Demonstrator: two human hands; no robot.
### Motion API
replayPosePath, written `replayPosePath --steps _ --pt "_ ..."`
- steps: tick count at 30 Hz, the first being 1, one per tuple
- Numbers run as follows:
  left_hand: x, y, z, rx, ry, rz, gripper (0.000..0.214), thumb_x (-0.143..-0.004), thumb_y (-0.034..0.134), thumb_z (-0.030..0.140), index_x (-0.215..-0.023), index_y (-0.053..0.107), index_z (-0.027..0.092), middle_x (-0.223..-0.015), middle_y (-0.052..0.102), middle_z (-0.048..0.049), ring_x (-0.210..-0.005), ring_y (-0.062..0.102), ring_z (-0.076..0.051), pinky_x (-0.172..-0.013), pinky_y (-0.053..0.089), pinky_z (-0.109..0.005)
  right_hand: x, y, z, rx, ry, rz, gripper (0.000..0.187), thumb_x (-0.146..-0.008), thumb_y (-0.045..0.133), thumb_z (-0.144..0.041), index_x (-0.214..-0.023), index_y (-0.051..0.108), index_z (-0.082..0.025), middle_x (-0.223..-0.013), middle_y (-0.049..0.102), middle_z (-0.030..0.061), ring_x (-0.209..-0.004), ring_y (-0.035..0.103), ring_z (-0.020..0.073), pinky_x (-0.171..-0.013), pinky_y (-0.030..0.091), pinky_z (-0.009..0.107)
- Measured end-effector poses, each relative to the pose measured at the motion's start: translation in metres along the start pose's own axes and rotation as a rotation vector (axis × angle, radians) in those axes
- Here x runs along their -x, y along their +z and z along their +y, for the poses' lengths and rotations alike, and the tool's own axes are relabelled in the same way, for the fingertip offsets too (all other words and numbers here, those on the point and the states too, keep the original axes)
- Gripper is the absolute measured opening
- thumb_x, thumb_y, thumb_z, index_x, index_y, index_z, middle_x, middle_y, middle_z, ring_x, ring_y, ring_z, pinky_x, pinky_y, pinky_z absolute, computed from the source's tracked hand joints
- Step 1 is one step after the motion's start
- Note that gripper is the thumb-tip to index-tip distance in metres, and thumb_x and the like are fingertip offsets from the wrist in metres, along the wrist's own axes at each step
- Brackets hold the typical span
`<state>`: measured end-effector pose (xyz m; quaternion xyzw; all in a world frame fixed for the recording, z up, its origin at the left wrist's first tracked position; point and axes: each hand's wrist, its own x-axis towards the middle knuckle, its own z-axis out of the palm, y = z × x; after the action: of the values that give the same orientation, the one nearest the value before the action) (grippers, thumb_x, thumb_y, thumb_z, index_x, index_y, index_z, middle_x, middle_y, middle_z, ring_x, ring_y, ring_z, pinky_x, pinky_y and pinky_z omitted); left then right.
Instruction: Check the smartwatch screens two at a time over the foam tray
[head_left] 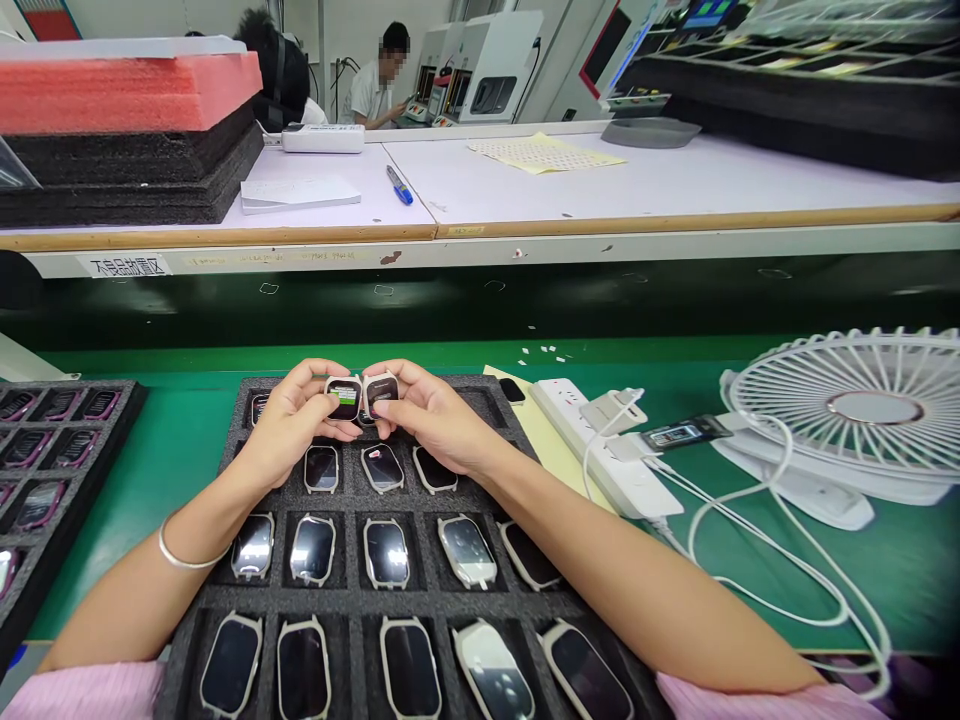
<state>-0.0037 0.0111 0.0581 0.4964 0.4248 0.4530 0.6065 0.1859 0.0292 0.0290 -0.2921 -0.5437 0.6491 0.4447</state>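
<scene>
My left hand [294, 412] pinches a small smartwatch body [344, 397] whose screen is lit. My right hand [425, 410] pinches a second watch body [381, 391] with a dark screen, held right beside the first. Both hands hover over the far end of a black foam tray [346, 588]. Several watch bodies with pale bezels lie in its pockets, screens up. A silver bangle [182, 556] circles my left wrist.
A second foam tray [52, 455] of watch bodies lies at the left. At the right, a white power strip [600, 450], cables and a tilted white fan [855, 405] rest on the green mat. A raised shelf behind carries foam sheets, papers and a pen. Two people sit beyond it.
</scene>
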Motion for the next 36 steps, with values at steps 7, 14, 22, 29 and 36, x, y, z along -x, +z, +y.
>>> replayPosePath --steps 7,14,22,29,36 --pt "-0.001 -0.001 0.0 0.004 0.009 0.008 0.027 -0.077 0.063 0.023 -0.102 0.055 0.019 -0.086 0.067 0.0022 -0.061 0.073 -0.014 -0.061 0.062 -0.025 0.0 -0.001 -0.002 -0.017 0.017 -0.032 0.037 -0.081 0.074 -0.028 -0.113 0.057 -0.02 -0.088 0.065 -0.0003 -0.065 0.064 0.0136 -0.065 0.05 0.028" --pt "-0.001 0.001 0.001 -0.032 0.021 0.025 0.03 -0.075 0.068 0.023 -0.101 0.054 0.019 -0.088 0.068 0.0015 -0.059 0.072 -0.013 -0.06 0.061 -0.024 0.0 -0.001 -0.001 -0.02 0.013 -0.032 0.04 -0.081 0.078 -0.035 -0.112 0.058 -0.02 -0.088 0.067 -0.0002 -0.065 0.066 0.0149 -0.066 0.051 0.03" --pt "0.001 -0.001 0.0 -0.033 0.038 0.019 0.033 -0.074 0.069 0.023 -0.103 0.054 0.019 -0.089 0.068 0.001 -0.06 0.072 -0.014 -0.061 0.061 -0.025 0.001 -0.002 -0.001 -0.016 0.019 -0.028 0.039 -0.082 0.075 -0.029 -0.116 0.058 -0.02 -0.089 0.067 0.0001 -0.065 0.066 0.0138 -0.065 0.05 0.029" --pt "0.0 0.003 0.0 -0.034 0.073 0.035 0.039 -0.073 0.07 0.018 -0.109 0.056 0.019 -0.093 0.066 -0.0001 -0.063 0.07 -0.012 -0.065 0.061 -0.025 0.001 -0.001 -0.002 -0.014 0.022 0.015 0.039 -0.078 0.072 -0.023 -0.114 0.058 -0.02 -0.085 0.066 -0.0004 -0.066 0.065 0.0146 -0.065 0.049 0.028" --pt "0.067 0.018 0.046 0.173 0.045 -0.44 0.048 -0.075 0.078 0.008 -0.116 0.064 0.029 -0.086 0.067 -0.0016 -0.076 0.066 -0.013 -0.065 0.055 -0.019 0.002 0.005 -0.006 -0.05 0.02 0.008 0.061 -0.079 0.08 -0.03 -0.134 0.054 -0.023 -0.114 0.065 0.0076 -0.082 0.068 0.0177 -0.075 0.055 0.03"
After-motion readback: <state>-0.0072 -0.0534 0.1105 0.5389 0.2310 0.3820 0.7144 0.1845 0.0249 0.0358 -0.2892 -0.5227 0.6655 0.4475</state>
